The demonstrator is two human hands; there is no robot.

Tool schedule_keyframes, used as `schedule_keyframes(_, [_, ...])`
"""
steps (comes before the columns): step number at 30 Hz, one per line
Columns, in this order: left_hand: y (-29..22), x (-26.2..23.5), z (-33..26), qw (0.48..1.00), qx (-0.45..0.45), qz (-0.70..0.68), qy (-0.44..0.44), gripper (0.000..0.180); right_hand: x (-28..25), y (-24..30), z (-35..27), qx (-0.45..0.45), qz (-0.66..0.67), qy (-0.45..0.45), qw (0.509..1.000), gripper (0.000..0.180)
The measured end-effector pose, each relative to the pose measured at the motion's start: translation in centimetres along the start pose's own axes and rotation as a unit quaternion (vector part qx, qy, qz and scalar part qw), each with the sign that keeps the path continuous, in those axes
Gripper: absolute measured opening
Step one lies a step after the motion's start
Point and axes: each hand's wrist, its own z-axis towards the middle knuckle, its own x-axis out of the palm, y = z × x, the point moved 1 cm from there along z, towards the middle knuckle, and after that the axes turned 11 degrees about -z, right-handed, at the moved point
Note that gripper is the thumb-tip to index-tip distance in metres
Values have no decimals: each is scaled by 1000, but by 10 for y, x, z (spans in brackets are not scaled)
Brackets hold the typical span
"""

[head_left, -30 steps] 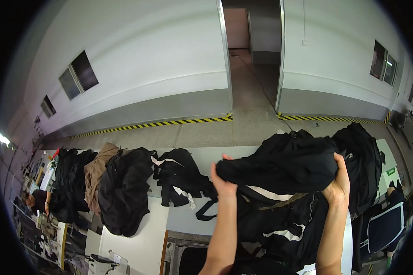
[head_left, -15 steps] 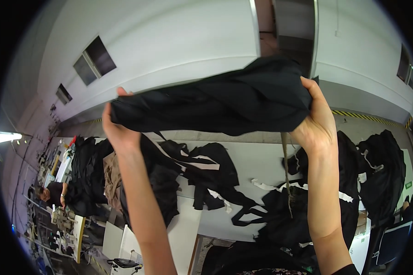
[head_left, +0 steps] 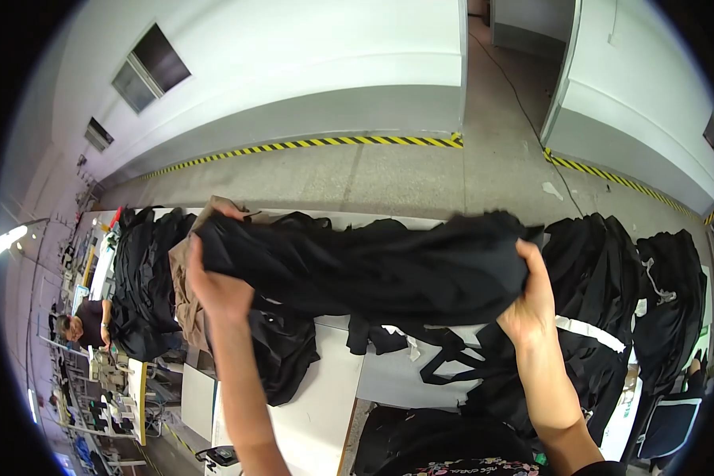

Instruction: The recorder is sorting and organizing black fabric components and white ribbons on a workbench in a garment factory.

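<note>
A length of black cloth (head_left: pixel 373 266), perhaps part of a garment, is stretched level between both hands above the table. My left hand (head_left: pixel 222 274) grips its left end, thumb and fingers closed round the edge. At the other end my right hand (head_left: pixel 530 289) holds the cloth, with some fingers hidden behind it. Beneath it on the white table (head_left: pixel 309 420) lie more black pieces, among them a crumpled black cloth (head_left: pixel 282 365) and black straps (head_left: pixel 448 361). A brown cloth (head_left: pixel 184 293) shows just beyond my left hand.
Black garment piles (head_left: pixel 147 278) cover the table's left end, and more black garments (head_left: pixel 591 278) lie at the right. A person (head_left: pixel 91 324) works at the far left near sewing machines (head_left: pixel 107 369). A dark chair (head_left: pixel 673 424) stands at the lower right. Striped tape (head_left: pixel 309 145) edges the floor.
Both hands have lowered the stretched black cloth toward the table. My view has tilted, so more floor and striped tape show beyond the table.
</note>
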Motion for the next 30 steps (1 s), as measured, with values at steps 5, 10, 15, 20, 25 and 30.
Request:
schedule_keyframes(5, [128,-89,-85,963,-106,-180,-168,43,-99,-12,-9,-7,-50,-126,991,35])
schedule_keyframes(10, [219,-139,-173,883,-159,-332,-292,43,-169,-18,-44,17,-81,-222,972,35])
schedule_keyframes(15, [233,-126,-203,834,-97,-378,-389,54,-164,18,-108,-9,-86,-284,955,33])
schedule_keyframes(20, [212,-106,-147,877,-105,-372,-286,58,-136,49,-129,-84,-110,-286,948,35])
schedule_keyframes(25, [155,-57,-31,922,-40,-297,-243,55,-87,85,-99,-144,-103,-183,967,33])
schedule_keyframes(30, [40,-56,77,974,-67,-206,67,45,-6,115,-41,-131,-133,122,975,35])
